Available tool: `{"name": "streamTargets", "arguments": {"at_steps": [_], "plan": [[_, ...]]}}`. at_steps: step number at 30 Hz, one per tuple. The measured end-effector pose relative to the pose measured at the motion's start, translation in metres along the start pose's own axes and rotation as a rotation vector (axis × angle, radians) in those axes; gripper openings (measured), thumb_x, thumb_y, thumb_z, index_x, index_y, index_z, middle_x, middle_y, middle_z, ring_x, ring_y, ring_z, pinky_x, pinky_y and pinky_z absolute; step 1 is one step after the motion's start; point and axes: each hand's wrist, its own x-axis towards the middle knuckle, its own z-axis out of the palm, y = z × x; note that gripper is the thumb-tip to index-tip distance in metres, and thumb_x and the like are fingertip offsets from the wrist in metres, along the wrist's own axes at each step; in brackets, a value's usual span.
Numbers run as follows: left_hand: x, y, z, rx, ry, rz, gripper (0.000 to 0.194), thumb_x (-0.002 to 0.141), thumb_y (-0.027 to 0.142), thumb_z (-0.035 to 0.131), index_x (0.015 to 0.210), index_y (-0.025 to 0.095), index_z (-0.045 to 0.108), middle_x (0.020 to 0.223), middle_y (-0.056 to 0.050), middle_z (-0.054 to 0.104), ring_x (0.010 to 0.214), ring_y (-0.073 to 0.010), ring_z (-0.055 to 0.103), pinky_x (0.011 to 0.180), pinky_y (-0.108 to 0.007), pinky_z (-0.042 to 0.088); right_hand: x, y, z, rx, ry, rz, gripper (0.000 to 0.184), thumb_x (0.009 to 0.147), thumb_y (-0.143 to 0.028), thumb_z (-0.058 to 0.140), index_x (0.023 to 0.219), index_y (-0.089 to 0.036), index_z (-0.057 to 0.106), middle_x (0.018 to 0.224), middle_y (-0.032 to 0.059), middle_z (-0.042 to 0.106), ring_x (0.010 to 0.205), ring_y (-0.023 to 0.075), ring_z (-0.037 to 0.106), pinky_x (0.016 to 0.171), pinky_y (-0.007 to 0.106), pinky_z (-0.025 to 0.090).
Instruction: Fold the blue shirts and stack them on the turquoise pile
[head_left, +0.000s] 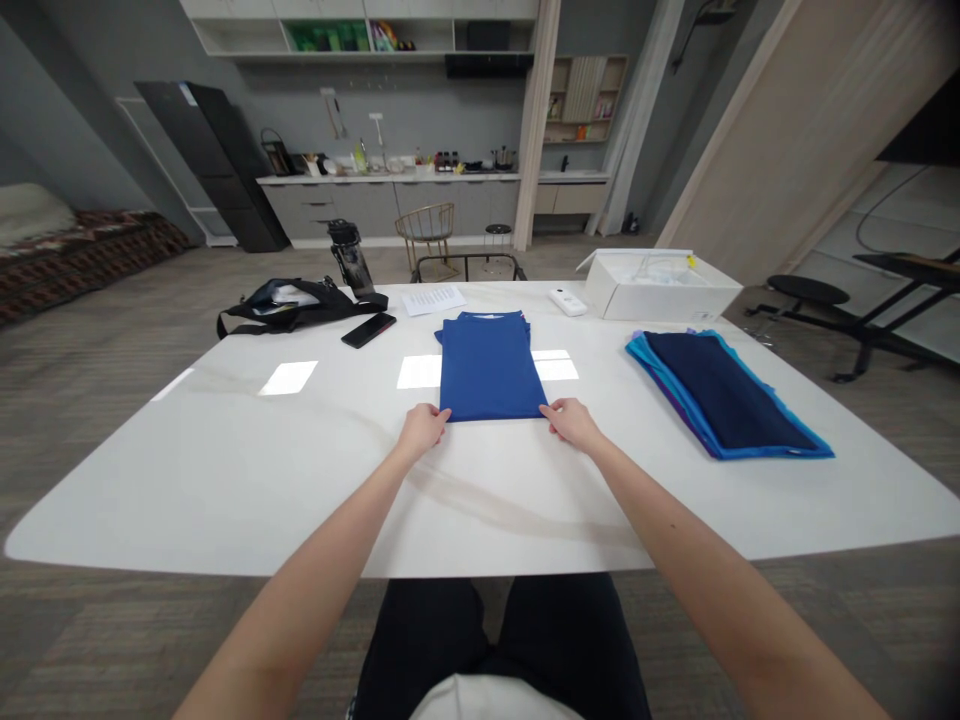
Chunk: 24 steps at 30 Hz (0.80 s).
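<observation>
A blue T-shirt (491,370), folded into a near rectangle, lies flat on the white table (315,470) in front of me. Its collar and sleeve edges show at the far end. My left hand (425,428) pinches the near left corner between thumb and fingers. At the near right corner, my right hand (571,422) grips the cloth the same way. The near edge is straight between both hands. To the right rests a stack of folded clothes (731,395), navy on top, with bright blue and purple layers beneath.
Along the table's far side are a black bag (289,305), a phone (368,330), a dark bottle (351,258), a printed sheet (433,300), a small white device (567,302) and an open white box (660,295). A chair (469,262) stands behind the table.
</observation>
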Motion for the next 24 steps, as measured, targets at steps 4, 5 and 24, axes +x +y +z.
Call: {"name": "streamTargets", "arguments": {"at_steps": [4, 5, 24], "plan": [[-0.011, 0.008, -0.006, 0.029, -0.039, 0.002, 0.032, 0.093, 0.039, 0.057, 0.066, 0.021, 0.057, 0.052, -0.001, 0.06, 0.043, -0.0148, 0.055, 0.049, -0.026, 0.041, -0.011, -0.007, -0.007, -0.05, -0.062, -0.008, 0.026, 0.095, -0.032, 0.059, 0.073, -0.018, 0.063, 0.057, 0.0027, 0.067, 0.041, 0.0108, 0.052, 0.047, 0.024, 0.04], [-0.019, 0.008, -0.008, 0.029, -0.056, 0.007, 0.032, 0.093, 0.04, 0.057, 0.067, 0.021, 0.057, 0.052, 0.0, 0.06, 0.043, -0.0143, 0.054, 0.049, -0.026, 0.04, -0.016, -0.006, -0.011, -0.06, -0.085, -0.01, 0.028, 0.094, -0.032, 0.059, 0.07, -0.018, 0.062, 0.057, 0.0031, 0.067, 0.041, 0.0107, 0.052, 0.047, 0.024, 0.04], [-0.035, 0.019, -0.047, 0.37, -0.147, 0.462, 0.037, 0.09, 0.048, 0.06, 0.115, 0.021, 0.065, 0.118, -0.01, 0.071, 0.098, -0.0255, 0.068, 0.088, -0.035, 0.05, -0.043, 0.02, -0.067, -0.329, -0.149, -0.286, 0.049, 0.089, -0.057, 0.069, 0.118, -0.018, 0.072, 0.095, 0.0089, 0.075, 0.084, 0.0225, 0.069, 0.073, 0.027, 0.048]]}}
